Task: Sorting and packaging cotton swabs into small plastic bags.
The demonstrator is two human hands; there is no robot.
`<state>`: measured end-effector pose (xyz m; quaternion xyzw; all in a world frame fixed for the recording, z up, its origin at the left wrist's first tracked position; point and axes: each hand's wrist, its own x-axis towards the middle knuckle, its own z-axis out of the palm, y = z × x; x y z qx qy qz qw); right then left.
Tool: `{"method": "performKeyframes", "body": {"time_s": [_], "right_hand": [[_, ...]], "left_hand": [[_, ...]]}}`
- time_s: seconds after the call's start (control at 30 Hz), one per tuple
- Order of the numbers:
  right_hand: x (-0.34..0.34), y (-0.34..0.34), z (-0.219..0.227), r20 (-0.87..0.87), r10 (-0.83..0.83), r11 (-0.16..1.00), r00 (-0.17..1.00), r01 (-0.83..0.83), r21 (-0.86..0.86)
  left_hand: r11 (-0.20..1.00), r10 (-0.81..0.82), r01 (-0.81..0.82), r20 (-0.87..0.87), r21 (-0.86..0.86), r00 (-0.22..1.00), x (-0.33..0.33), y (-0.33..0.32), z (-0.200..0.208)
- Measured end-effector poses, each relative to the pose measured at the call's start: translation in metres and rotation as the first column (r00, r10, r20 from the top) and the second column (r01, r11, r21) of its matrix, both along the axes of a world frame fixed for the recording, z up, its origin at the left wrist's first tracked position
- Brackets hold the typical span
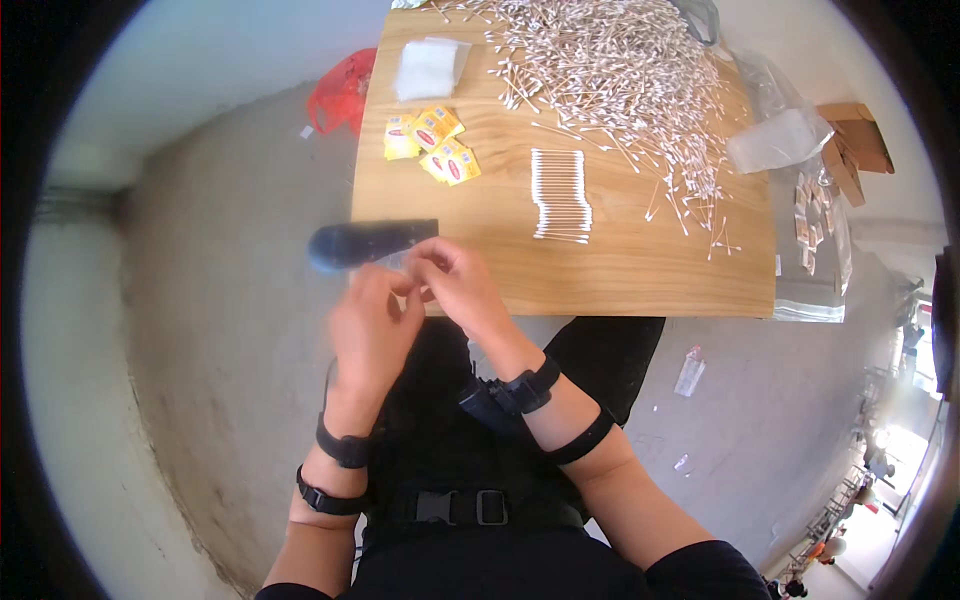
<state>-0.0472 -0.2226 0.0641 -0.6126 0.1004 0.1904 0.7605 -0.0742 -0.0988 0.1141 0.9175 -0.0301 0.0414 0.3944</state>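
My left hand (372, 318) and my right hand (462, 288) meet fingertip to fingertip over the front left corner of the wooden table (640, 280). Between them they pinch what looks like a small clear packet (403, 262); it is blurred and mostly hidden by the fingers. Just above my left hand, a long dark object (368, 243) with a bluish rounded end sticks out past the table's left edge. Whether a hand touches it I cannot tell. A neat row of cotton swabs (560, 195) lies mid-table, right of my hands.
A big loose heap of cotton swabs (610, 70) covers the far half of the table. Yellow sachets (432, 142) and a white pad (428, 68) lie at the far left. Clear plastic bags (780, 140) hang off the right edge beside a cardboard box (860, 135). A red bag (342, 90) sits on the floor.
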Motion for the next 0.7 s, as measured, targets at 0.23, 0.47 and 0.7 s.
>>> {"method": "performKeyframes", "body": {"time_s": [0.23,0.47,0.7], "right_hand": [[-0.004,-0.002,0.005,0.001,0.035,0.992,0.999,-0.035,0.119],[-0.006,-0.002,-0.001,0.062,0.096,0.995,0.993,-0.097,0.007],[-0.01,0.005,0.008,0.131,0.092,0.983,0.987,-0.069,-0.169]], "left_hand": [[0.994,-0.082,0.093,0.165,-0.061,0.983,0.001,0.008,0.009],[0.945,-0.312,0.318,-0.082,0.079,0.947,0.005,0.035,-0.009],[0.969,-0.242,0.245,-0.074,0.038,0.967,0.004,0.031,-0.01]]}}
